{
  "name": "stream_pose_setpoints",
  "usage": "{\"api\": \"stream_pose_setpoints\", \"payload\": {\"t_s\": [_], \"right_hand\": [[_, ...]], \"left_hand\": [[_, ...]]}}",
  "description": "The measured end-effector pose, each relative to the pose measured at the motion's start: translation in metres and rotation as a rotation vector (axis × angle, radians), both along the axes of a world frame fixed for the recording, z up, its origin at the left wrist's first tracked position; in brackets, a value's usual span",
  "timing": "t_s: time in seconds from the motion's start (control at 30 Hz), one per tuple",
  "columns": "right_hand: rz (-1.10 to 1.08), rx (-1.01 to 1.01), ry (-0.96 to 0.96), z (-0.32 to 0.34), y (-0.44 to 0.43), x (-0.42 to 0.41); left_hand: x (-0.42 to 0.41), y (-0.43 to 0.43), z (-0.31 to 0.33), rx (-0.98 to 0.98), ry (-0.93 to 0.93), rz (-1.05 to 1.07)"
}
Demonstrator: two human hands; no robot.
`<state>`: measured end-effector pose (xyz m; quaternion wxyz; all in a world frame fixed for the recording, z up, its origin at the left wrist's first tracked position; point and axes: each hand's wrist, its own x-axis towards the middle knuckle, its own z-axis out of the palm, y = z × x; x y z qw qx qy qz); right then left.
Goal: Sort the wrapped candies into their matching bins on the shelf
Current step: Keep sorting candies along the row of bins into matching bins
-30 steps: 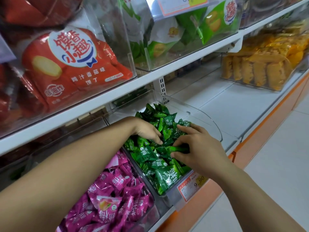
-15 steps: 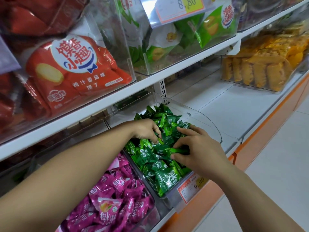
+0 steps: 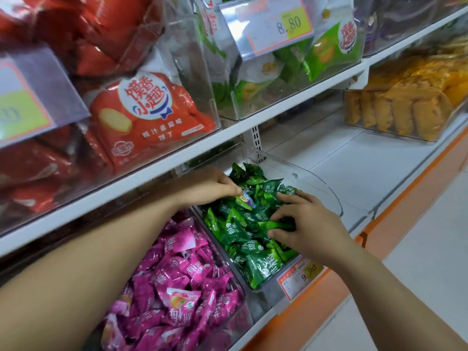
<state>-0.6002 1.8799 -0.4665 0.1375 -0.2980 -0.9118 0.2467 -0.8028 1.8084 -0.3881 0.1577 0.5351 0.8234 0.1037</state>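
- The left hand (image 3: 210,188) is now lifting clear of the green candies (image 3: 238,231). Half a second ago its fingertips were buried in the pile.
- The left thumb and forefinger are pinching one odd candy (image 3: 245,200). Its wrapper is showing blue and yellow, unlike the green wrappers around it.
- The odd candy is hanging just above the pile, inside the green bin (image 3: 329,196), near its rear left.
- The right hand (image 3: 314,231) is staying where it was. It is pinching a green candy (image 3: 279,225) between thumb and forefinger, low against the pile, with the middle finger stretching over the wrappers behind.
- Judgement: a stray piece is being extracted, so the step in hand is removal from the wrong bin. Transfer to its matching bin is not yet done.
- The pink candies (image 3: 182,287) in the pink bin (image 3: 247,323) beside it are lying untouched.
- The print on the odd candy is blurring and is too small to read.
- No bin matching its colours is showing in this view, so the destination cannot be told.
- The upper shelf edge (image 3: 152,171) is hiding the rear of both bins.
- The frame's lower edge is cutting off the near part of the pink bin.
- The right hand's ring and little fingers are folding out of sight.
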Motion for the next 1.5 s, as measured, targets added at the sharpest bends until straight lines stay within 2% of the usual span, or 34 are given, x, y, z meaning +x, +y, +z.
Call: {"api": "stream_pose_setpoints", "payload": {"t_s": [0.13, 0.23, 0.37, 0.53, 0.7, 0.77, 0.87, 0.93, 0.97, 1.1, 1.23, 1.33, 1.5], "right_hand": [[0.021, -0.063, 0.175, -0.001, 0.002, 0.001], [0.024, -0.031, 0.263, 0.002, -0.004, 0.000], [0.089, 0.019, 0.353, 0.015, -0.035, -0.007], [0.263, 0.032, 0.287, 0.017, -0.094, -0.019], [0.195, 0.152, 0.162, 0.007, -0.130, -0.033], [0.142, 0.240, 0.109, -0.001, -0.137, -0.039], [0.053, 0.286, 0.117, -0.005, -0.148, -0.043], [0.000, 0.298, 0.141, -0.005, -0.153, -0.046], [-0.017, 0.311, 0.134, -0.005, -0.156, -0.047], [-0.045, 0.334, 0.086, -0.003, -0.161, -0.050], [-0.005, 0.304, 0.083, 0.001, -0.161, -0.049], [0.067, 0.241, 0.121, 0.004, -0.158, -0.046], [0.113, 0.118, 0.306, 0.017, -0.138, -0.033]], "left_hand": [[0.016, -0.028, 0.002, 0.270, -0.014, 0.110], [0.025, -0.057, 0.002, 0.424, -0.027, 0.154], [0.030, -0.104, -0.005, 0.506, -0.100, 0.194], [0.032, -0.170, -0.011, 0.710, -0.171, 0.210], [0.032, -0.250, -0.018, 0.829, -0.010, 0.282], [0.029, -0.283, -0.024, 0.845, 0.056, 0.380], [0.021, -0.326, -0.033, 0.841, 0.291, 0.492], [0.013, -0.348, -0.042, 0.771, 0.453, 0.471], [0.008, -0.356, -0.048, 0.677, 0.477, 0.428], [0.003, -0.370, -0.067, 0.099, 0.219, 0.284], [0.000, -0.364, -0.061, -0.073, 0.244, 0.311], [0.000, -0.354, -0.049, 0.000, 0.324, 0.358], [0.017, -0.318, -0.023, 0.416, 0.410, 0.339]]}}
